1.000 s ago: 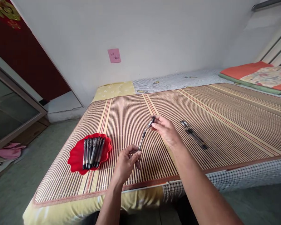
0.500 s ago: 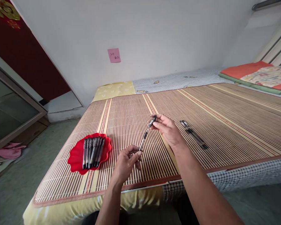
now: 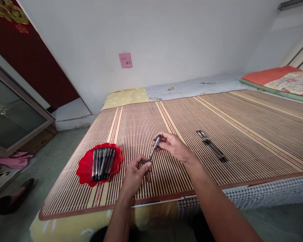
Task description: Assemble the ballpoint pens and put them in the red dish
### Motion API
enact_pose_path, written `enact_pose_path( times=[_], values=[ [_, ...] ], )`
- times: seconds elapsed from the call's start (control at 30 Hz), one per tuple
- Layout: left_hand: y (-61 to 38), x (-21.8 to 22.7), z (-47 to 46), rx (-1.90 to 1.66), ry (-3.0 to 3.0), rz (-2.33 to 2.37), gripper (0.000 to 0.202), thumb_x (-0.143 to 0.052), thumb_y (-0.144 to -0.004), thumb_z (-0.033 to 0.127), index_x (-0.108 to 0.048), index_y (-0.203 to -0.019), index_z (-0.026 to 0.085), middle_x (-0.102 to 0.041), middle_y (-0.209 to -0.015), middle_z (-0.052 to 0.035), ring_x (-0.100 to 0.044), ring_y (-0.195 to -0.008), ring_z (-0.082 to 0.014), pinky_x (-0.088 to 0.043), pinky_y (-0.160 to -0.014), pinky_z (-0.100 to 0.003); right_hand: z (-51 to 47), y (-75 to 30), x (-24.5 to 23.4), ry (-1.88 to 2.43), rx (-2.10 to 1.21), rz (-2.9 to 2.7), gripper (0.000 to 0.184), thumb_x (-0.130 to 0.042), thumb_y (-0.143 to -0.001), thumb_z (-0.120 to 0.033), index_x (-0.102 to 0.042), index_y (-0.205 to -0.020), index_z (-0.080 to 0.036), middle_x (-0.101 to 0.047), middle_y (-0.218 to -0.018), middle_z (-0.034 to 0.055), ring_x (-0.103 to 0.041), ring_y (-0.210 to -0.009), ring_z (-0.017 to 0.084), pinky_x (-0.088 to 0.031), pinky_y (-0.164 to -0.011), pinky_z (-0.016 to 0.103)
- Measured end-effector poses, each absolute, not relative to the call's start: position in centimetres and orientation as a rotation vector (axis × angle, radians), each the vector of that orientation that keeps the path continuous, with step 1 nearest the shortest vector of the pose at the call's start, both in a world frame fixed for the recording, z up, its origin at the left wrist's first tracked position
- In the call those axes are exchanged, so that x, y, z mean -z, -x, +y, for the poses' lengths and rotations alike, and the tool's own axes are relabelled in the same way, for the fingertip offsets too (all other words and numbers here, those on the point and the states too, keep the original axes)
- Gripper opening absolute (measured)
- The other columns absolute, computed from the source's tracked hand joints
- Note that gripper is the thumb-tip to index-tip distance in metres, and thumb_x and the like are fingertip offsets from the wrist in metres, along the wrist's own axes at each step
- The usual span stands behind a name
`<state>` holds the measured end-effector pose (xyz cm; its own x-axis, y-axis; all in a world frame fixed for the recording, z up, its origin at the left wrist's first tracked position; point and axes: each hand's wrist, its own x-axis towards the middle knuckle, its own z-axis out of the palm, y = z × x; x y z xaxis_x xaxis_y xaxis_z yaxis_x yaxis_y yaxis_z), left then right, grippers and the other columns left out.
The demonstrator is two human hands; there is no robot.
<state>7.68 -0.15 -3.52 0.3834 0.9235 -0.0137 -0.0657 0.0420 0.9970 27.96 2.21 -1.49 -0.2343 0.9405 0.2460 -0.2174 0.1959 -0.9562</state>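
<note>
My left hand (image 3: 138,169) is closed round the lower end of a slim gel pen (image 3: 151,156), which tilts up to the right. At its upper end, my right hand (image 3: 170,146) pinches the pen cap (image 3: 156,142) between thumb and fingers. The cap lines up with the barrel and sits over its tip; how far on it is, I cannot tell. To the left, a red scalloped dish (image 3: 84,168) holds several capped black pens (image 3: 103,163) lying side by side. A couple of similar pens (image 3: 212,146) lie together on the mat, right of my right hand.
A striped bamboo mat (image 3: 136,124) covers the bed, its front edge close to me. Folded orange and floral bedding (image 3: 275,77) lies at the far right. A pink note (image 3: 125,60) is on the wall. Someone's foot (image 3: 22,193) shows on the floor at left.
My right hand has come down and left, bringing the cap from an angle above the pen onto its tip, in line with it. A person's foot has appeared at the left.
</note>
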Motion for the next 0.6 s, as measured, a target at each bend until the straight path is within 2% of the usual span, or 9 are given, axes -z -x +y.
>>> enact_pose_path(
  times=[0.07, 0.2, 0.33, 0.47, 0.6],
  values=[
    [-7.7, 3.2, -0.2, -0.938, -1.257, 0.843, 0.031, -0.074, -0.083, 0.044, -0.060, -0.080, 0.017, -0.060, -0.066, 0.0050, -0.055, -0.043, -0.0071, -0.045, -0.042, -0.019, 2.2, -27.0, 1.7, 0.779, -1.333, -1.388, 0.019, -0.074, -0.087, -0.027, -0.071, -0.104, -0.021, -0.073, -0.095, 0.0034, -0.072, -0.087, 0.017, -0.061, -0.087, 0.039],
    [-7.6, 3.0, -0.5, -0.902, -1.218, 0.790, 0.037, -0.075, -0.082, 0.049, -0.057, -0.078, 0.017, -0.062, -0.065, 0.0039, -0.054, -0.039, -0.0071, -0.042, -0.039, -0.019, 2.0, -26.3, 1.9, 0.788, -1.360, -1.312, 0.029, -0.070, -0.087, -0.023, -0.071, -0.116, -0.022, -0.075, -0.108, 0.0068, -0.072, -0.100, 0.020, -0.057, -0.096, 0.041],
    [-7.4, 3.2, -0.7, -0.932, -1.203, 0.809, 0.040, -0.076, -0.082, 0.051, -0.054, -0.077, 0.017, -0.062, -0.065, 0.0039, -0.055, -0.038, -0.0075, -0.042, -0.038, -0.019, 2.1, -26.8, 1.6, 0.744, -1.353, -1.122, 0.025, -0.061, -0.094, -0.027, -0.073, -0.114, -0.021, -0.075, -0.112, 0.0090, -0.071, -0.100, 0.021, -0.059, -0.085, 0.036],
    [-7.1, 3.4, -0.8, -0.943, -1.208, 0.790, 0.040, -0.075, -0.083, 0.051, -0.054, -0.077, 0.017, -0.061, -0.064, 0.0041, -0.056, -0.038, -0.0079, -0.041, -0.037, -0.018, 2.2, -26.6, 1.3, 0.824, -1.273, -1.128, 0.023, -0.070, -0.093, -0.040, -0.076, -0.102, -0.020, -0.075, -0.102, 0.0075, -0.070, -0.090, 0.018, -0.058, -0.075, 0.029],
    [-7.4, 3.5, -1.1, -0.958, -1.216, 0.766, 0.038, -0.074, -0.085, 0.048, -0.055, -0.077, 0.017, -0.062, -0.065, 0.0038, -0.056, -0.039, -0.0070, -0.040, -0.039, -0.017, 1.8, -26.3, 1.0, 0.840, -1.222, -1.192, 0.024, -0.072, -0.092, -0.042, -0.075, -0.102, -0.020, -0.075, -0.099, 0.0060, -0.069, -0.087, 0.016, -0.058, -0.073, 0.027]
  ],
)
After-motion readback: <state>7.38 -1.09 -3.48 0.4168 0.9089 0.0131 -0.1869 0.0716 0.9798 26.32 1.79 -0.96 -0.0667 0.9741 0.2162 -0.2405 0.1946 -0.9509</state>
